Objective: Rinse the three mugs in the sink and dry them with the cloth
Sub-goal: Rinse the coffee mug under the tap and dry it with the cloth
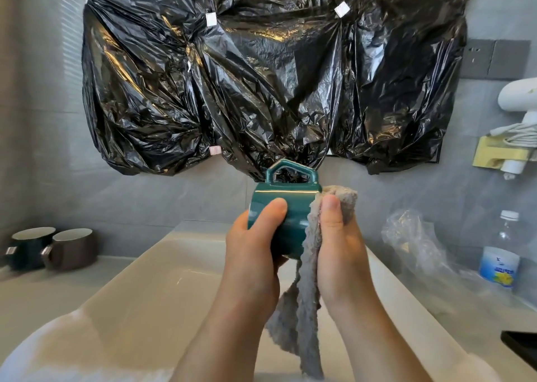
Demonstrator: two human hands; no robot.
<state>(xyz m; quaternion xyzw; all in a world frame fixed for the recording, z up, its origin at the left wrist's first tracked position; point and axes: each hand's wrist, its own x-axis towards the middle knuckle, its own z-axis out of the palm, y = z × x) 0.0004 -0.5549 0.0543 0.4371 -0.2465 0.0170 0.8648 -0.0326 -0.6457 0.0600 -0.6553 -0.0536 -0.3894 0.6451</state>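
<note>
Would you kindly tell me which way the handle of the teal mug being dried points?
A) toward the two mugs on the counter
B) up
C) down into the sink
B: the teal mug has its handle on top, above the left hand gripping its body.

- Left hand (252, 236) grips teal mug (293, 207), thumb across its wall; mug lies on its side, handle up, held above the sink (162, 280).
- Right hand (340, 242) holds grey cloth (305, 300) against the mug's right end, thumb on the cloth; the rest hangs between the wrists.
- Counter, left: dark mug (27, 249) and brown mug (72, 248), upright, touching.
- Counter, right: water bottle (501, 250).
- Wall: black plastic sheet (261, 76).
</note>
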